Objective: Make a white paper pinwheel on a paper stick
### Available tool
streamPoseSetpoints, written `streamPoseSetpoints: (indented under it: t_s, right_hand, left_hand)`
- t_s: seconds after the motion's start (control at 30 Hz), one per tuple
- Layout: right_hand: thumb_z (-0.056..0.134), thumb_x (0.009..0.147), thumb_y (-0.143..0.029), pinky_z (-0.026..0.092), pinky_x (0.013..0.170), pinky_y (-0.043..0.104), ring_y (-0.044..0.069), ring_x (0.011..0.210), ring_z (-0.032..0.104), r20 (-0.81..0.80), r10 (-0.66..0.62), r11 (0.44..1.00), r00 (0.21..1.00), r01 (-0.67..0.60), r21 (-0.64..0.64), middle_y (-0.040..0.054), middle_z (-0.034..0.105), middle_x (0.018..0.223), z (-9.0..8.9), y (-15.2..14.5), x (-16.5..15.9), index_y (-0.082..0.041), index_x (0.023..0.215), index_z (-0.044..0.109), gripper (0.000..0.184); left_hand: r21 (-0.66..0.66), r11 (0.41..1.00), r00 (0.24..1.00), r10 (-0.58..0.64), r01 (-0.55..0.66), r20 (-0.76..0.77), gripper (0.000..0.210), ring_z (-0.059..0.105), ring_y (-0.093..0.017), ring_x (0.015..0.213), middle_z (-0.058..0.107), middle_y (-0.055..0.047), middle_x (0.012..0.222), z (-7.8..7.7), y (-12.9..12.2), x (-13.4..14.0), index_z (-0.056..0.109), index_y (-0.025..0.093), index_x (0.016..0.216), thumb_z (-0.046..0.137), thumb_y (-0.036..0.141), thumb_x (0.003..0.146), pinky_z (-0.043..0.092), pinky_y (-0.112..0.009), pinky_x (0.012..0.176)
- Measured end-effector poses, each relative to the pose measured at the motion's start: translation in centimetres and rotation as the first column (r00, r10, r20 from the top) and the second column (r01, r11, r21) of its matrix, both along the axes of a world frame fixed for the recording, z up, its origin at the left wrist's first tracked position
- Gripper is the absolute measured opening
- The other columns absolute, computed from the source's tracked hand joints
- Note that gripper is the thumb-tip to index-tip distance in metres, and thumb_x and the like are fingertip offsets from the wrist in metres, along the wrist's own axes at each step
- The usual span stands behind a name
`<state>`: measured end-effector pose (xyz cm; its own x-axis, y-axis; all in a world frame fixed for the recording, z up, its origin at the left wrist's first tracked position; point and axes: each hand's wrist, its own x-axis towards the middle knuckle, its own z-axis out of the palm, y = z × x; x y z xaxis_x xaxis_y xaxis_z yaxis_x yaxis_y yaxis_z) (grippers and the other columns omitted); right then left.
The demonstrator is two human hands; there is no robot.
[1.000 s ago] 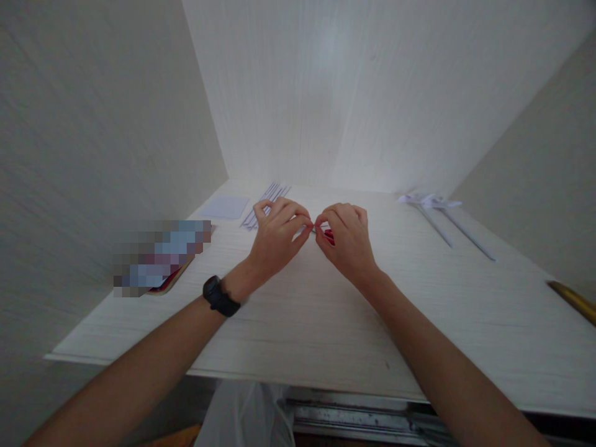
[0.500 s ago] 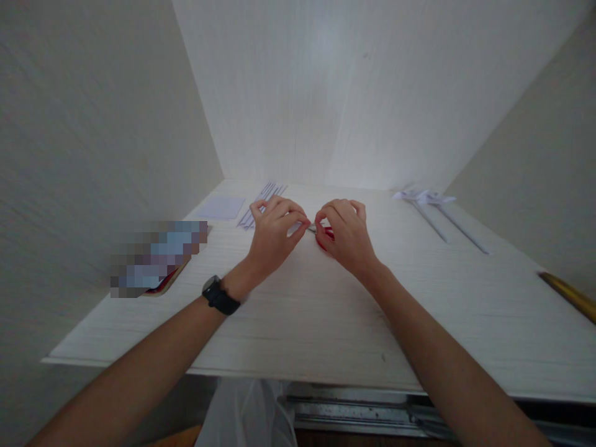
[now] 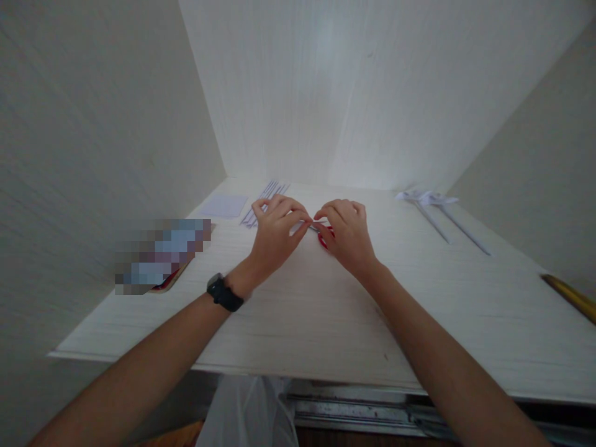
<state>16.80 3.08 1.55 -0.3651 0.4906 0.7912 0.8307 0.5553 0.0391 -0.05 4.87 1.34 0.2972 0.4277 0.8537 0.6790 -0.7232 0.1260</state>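
Observation:
My left hand is closed in a pinch, thumb against forefinger, just left of the table's middle. Facing it, my right hand also pinches, its fingertips almost touching the left ones. A thin pale sliver shows between the right thumb and forefinger; its kind is too small to make out. Scissors with red handles lie on the table under the hands, partly covered by the right one. Beyond the left hand are several thin white paper strips.
A square of pale paper lies at the back left, and a blurred-out phone-like object is nearer. Two white paper pinwheel-like pieces with sticks rest at the right. A gold-coloured object lies at the right edge. Walls enclose the table.
My fingertips have come closer together, the left moving slightly right. The pale sliver now shows at the right fingertips. The whole view has shifted slightly.

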Motion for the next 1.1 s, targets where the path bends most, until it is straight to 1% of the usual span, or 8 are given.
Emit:
streamPoseSetpoints:
  t_s: [0.1,0.3,0.47,0.6,0.73,0.9,1.1]
  right_hand:
    - [0.054,0.093,-0.022,0.031,0.088,0.034,0.019,0.089,0.055,-0.002,-0.005,1.0,1.0,0.005,-0.007,0.0024,0.064,0.087,-0.07,0.03,0.0,-0.02,0.086,0.057,0.008]
    - [0.056,0.093,-0.023,0.032,0.086,0.034,0.019,0.088,0.054,-0.007,-0.002,1.0,1.0,0.002,0.003,0.0025,0.064,0.085,-0.03,0.02,0.11,-0.02,0.084,0.057,0.009]
    - [0.054,0.093,-0.02,0.032,0.085,0.034,0.019,0.086,0.054,0.003,0.011,1.0,1.0,-0.011,0.015,0.0028,0.064,0.084,-0.07,0.01,0.02,-0.019,0.083,0.057,0.01]
    - [0.053,0.093,-0.021,0.032,0.085,0.034,0.019,0.084,0.052,0.021,0.015,1.0,1.0,-0.016,0.025,0.0029,0.062,0.083,0.02,0.02,0.09,-0.02,0.082,0.056,0.011]
    - [0.052,0.094,-0.022,0.031,0.085,0.035,0.019,0.083,0.051,0.029,0.022,0.999,0.999,-0.023,0.035,0.0028,0.061,0.081,0.18,0.07,0.24,-0.02,0.082,0.055,0.012]
    - [0.053,0.093,-0.021,0.032,0.084,0.034,0.019,0.082,0.051,0.034,0.038,0.998,0.999,-0.04,0.055,0.0022,0.061,0.081,0.29,0.27,0.56,-0.02,0.081,0.054,0.011]
    - [0.053,0.092,-0.021,0.032,0.082,0.034,0.019,0.081,0.052,0.039,0.055,0.996,0.998,-0.058,0.068,0.002,0.061,0.08,0.38,0.38,0.86,-0.02,0.081,0.054,0.011]
  left_hand:
    - [0.0,1.0,1.0,-0.004,0.004,0.013,0.008,0.057,-0.02,0.091,0.072,0.001,0.088,0.11,-0.45,0.28,0.065,0.025,0.078,0.063,0.027,0.085,0.025,-0.042,0.087]
    - [-0.013,1.0,1.0,-0.004,0.004,0.009,0.004,0.057,-0.02,0.093,0.07,0.001,0.089,0.1,-0.62,0.28,0.064,0.025,0.081,0.063,0.023,0.085,0.025,-0.041,0.086]
    - [-0.022,1.0,1.0,-0.008,0.008,-0.017,0.004,0.057,-0.021,0.094,0.07,0.001,0.089,0.14,-0.54,0.23,0.063,0.024,0.081,0.063,0.022,0.084,0.024,-0.041,0.087]
    - [-0.032,0.999,1.0,-0.011,0.011,-0.007,0.005,0.057,-0.021,0.094,0.07,0.001,0.087,0.27,-0.47,0.23,0.063,0.024,0.079,0.065,0.021,0.082,0.024,-0.041,0.087]
    - [-0.038,0.999,1.0,-0.01,0.011,0.005,0.005,0.057,-0.02,0.095,0.07,0.002,0.088,0.5,-0.49,0.21,0.063,0.024,0.078,0.066,0.021,0.081,0.024,-0.041,0.088]
    - [-0.054,0.998,1.0,-0.009,0.008,-0.015,0.005,0.057,-0.019,0.095,0.07,0.003,0.089,0.8,-0.59,0.12,0.063,0.024,0.079,0.064,0.022,0.083,0.025,-0.041,0.089]
    - [-0.052,0.999,1.0,-0.01,0.008,-0.03,0.005,0.057,-0.019,0.096,0.069,0.004,0.087,0.81,-0.39,-0.05,0.064,0.024,0.078,0.065,0.022,0.082,0.025,-0.041,0.089]
